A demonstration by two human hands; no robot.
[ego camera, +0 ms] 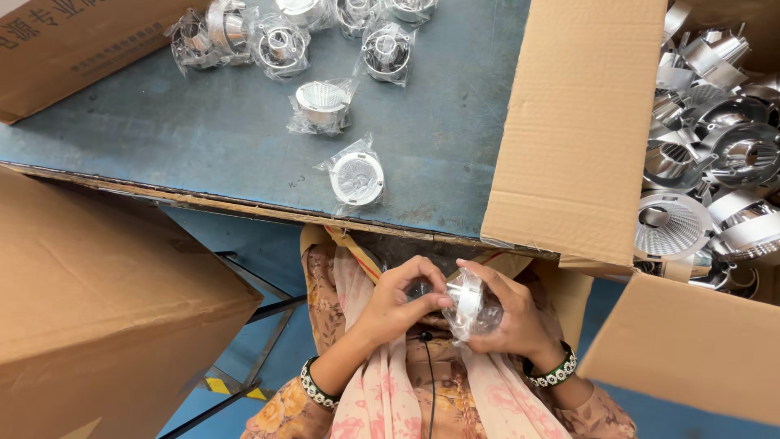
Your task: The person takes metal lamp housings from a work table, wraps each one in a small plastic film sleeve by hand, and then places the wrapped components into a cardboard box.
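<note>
Bare blue worn tabletop (203, 138) lies open ahead, hemmed by scattered clear-bagged silver metal reflectors (356, 177), a brown cardboard flap (577, 122) and a closed cardboard box (106, 309).

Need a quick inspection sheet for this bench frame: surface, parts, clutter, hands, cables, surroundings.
Surface: blue worn table.
Job's things: bagged reflector held in both hands at the lap.
Clutter: bagged reflectors scattered on the table; bare reflectors fill the open box.
Grippers: left hand and right hand each keep a grip on the bag.
Cables: thin black cord down the clothing.
Surroundings: closed cardboard box at left.
</note>
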